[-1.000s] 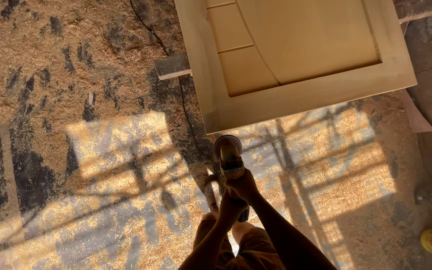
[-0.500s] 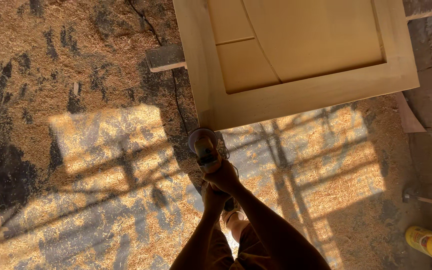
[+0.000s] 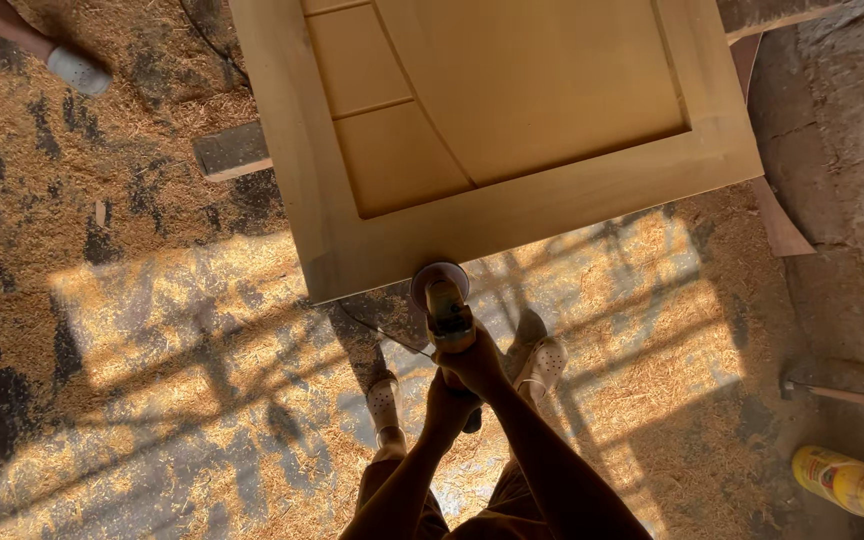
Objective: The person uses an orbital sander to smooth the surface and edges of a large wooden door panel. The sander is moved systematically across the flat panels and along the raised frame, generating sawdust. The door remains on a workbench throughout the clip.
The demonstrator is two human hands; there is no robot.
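both hands (image 3: pixel 467 372) clasp angle grinder (image 3: pixel 446 305) | round disc at smooth panelled wooden door (image 3: pixel 512 130) edge | sawdust-strewn floor (image 3: pixel 152 350)

Door panel (image 3: pixel 512 130) blocks ahead; sawdust floor (image 3: pixel 172 330) open left.

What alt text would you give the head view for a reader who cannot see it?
Both hands grip a handheld power sander, its disc at the near edge of a pale wooden panelled door lying flat. Sawdust floor all around, the person's sandalled feet below; a yellow bottle lies at right.
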